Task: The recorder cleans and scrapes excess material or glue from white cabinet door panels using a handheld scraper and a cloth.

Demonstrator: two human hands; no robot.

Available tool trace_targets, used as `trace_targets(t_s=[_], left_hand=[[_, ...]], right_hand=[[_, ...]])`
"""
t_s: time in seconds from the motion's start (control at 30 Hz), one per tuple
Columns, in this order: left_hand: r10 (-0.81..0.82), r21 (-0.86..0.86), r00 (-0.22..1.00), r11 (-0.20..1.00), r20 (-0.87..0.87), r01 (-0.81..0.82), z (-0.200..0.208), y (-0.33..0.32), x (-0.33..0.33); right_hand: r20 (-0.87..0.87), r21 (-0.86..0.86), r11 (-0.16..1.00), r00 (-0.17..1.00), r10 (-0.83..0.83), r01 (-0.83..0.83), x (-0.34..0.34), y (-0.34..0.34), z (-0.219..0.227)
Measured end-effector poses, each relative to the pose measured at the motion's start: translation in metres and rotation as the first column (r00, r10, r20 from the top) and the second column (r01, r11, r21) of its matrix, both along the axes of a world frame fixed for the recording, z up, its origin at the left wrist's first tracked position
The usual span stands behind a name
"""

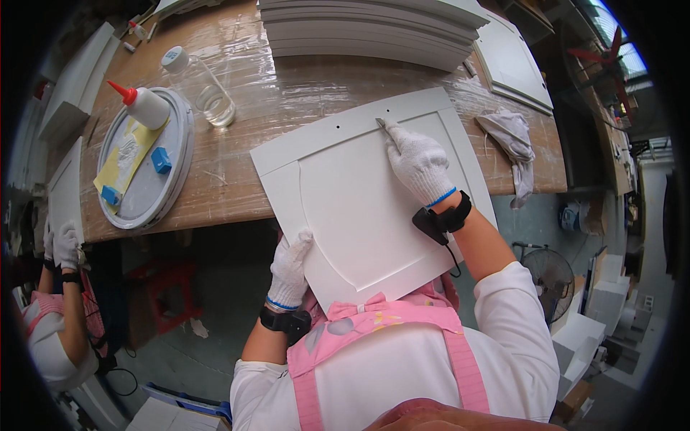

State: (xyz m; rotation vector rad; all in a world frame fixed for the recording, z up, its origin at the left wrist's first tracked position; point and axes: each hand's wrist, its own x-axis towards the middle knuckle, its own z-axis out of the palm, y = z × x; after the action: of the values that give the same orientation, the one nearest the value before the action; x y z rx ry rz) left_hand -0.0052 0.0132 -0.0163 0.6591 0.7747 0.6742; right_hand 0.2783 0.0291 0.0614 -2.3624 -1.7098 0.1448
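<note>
A white cabinet door panel (374, 208) with a raised frame leans from the table edge toward my lap, two small dark holes near its far edge. My left hand (289, 271), in a white knit glove, grips the panel's left edge with the thumb on its face. My gloved right hand (420, 167) is closed over the far part of the panel. From its fingertips sticks a small pointed grey blade (380, 122), its tip at the far frame strip near the holes. The blade's other end is hidden in the glove.
A tall stack of white panels (374, 32) stands at the back of the wrapped table (244, 165). To the left are a transparent bottle (208, 93) and a round lid (136, 215) bearing a red-tipped glue bottle (149, 109). A rag (514, 144) lies right. Another person (61, 323) works far left.
</note>
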Motion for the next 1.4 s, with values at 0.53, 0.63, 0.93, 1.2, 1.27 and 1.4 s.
trace_targets(t_s=[0.53, 0.63, 0.93, 1.2, 1.27, 1.4], left_hand=[[0.02, -0.004, 1.0, 1.0, 0.013, -0.02, 0.005, -0.001, 0.005], [0.006, -0.013, 1.0, 1.0, 0.001, -0.006, 0.007, -0.001, 0.003], [0.018, 0.058, 1.0, 0.998, -0.024, -0.017, -0.003, -0.002, -0.001], [0.023, 0.026, 0.998, 0.999, -0.053, -0.022, 0.004, -0.001, 0.002], [0.022, 0.085, 0.995, 0.996, -0.092, -0.014, 0.005, -0.001, 0.002], [0.09, -0.036, 0.994, 0.995, 0.059, -0.088, 0.015, -0.003, 0.003]], right_hand=[[-0.154, 0.109, 0.971, 0.961, 0.23, -0.215, -0.038, 0.019, 0.0], [-0.095, -0.036, 0.989, 0.986, 0.139, -0.142, -0.026, 0.035, 0.003], [0.168, -0.11, 0.938, 0.936, -0.309, 0.329, 0.075, 0.046, -0.005], [-0.093, -0.223, 0.95, 0.975, 0.202, -0.218, -0.12, 0.083, 0.01], [-0.131, 0.03, 0.912, 0.903, 0.409, -0.409, -0.138, 0.081, -0.015], [-0.105, -0.006, 0.999, 0.994, 0.043, -0.043, -0.107, 0.081, 0.004]])
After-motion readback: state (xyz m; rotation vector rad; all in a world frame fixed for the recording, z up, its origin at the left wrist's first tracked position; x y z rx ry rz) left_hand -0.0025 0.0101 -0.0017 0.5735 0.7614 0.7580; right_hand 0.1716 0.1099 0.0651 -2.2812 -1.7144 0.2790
